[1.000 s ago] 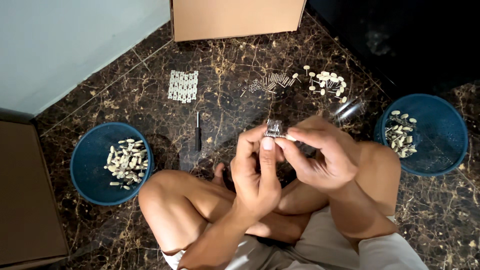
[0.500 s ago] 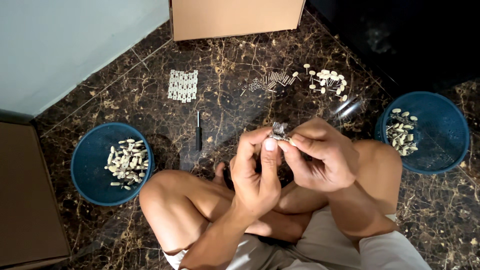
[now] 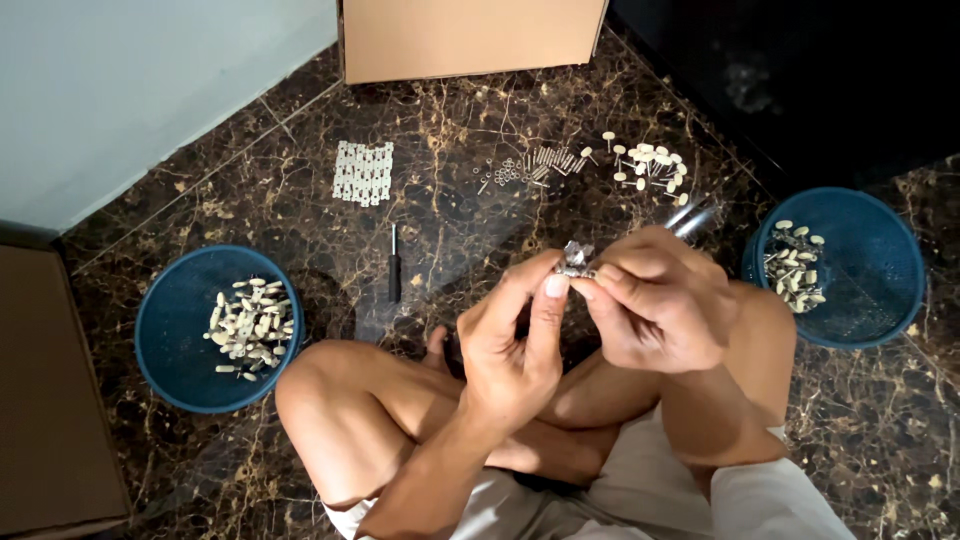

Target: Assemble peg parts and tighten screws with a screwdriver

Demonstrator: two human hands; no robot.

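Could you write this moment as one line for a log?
left hand: pinching small metal part | right hand: pinching same part | nearby: left blue basket, right blue basket, screwdriver on floor

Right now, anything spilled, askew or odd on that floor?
Nothing stands out. Both blue baskets sit upright with their pale parts inside. Screws, white pieces and a screwdriver lie in separate groups. Both hands pinch one small metal part.

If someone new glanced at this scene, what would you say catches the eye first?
First, the two hands at centre: the left hand and right hand pinch a small metal part between their fingertips, above crossed legs. Next, two blue baskets of pale pieces flank the person: the left basket and the right basket, on the dark marble floor.
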